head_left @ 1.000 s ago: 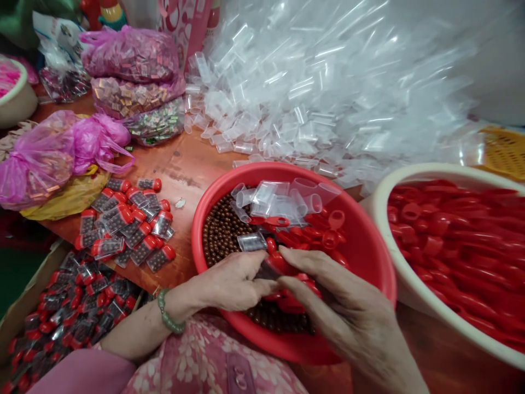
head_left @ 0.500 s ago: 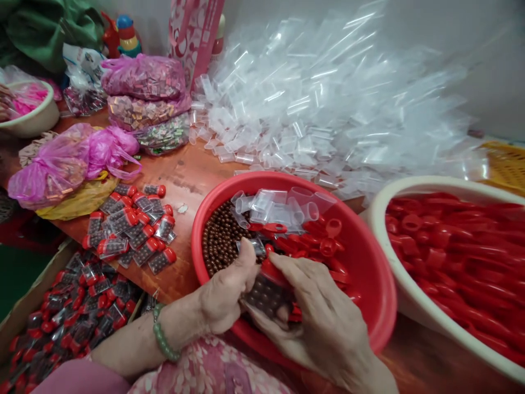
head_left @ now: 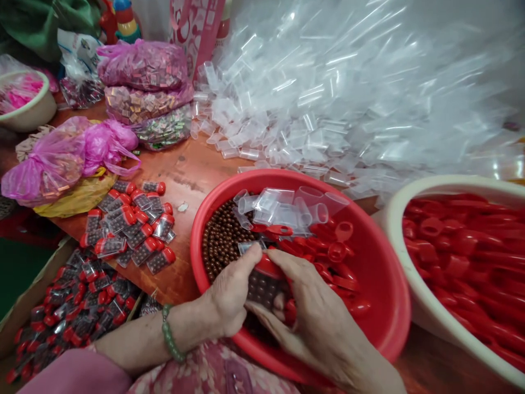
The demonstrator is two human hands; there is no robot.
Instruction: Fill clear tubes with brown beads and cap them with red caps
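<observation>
Over the red basin (head_left: 197,235), both hands are closed on a small clear pack (head_left: 262,289) of brown balls with a red cap. My left hand (head_left: 229,293) grips its left side, thumb at the cap. Curled around the right side and underneath is my right hand (head_left: 318,312), its fingertips near the cap; a red piece shows by its fingers. Inside the basin lie loose brown balls (head_left: 223,235) at left, clear plastic sleeves (head_left: 274,205) at the back and red plastic caps (head_left: 340,265) at right.
Filled packs (head_left: 133,221) lie on the table (head_left: 180,189), with more in a box (head_left: 77,306) below. A white tub (head_left: 396,219) of red parts stands right. Clear sleeves (head_left: 320,109) heap up behind; pink bags (head_left: 143,65) and another basin (head_left: 41,106) are at left.
My left thumb has come down from a raised position toward the red cap. The pack stays between both hands. The camera view has shifted slightly.
</observation>
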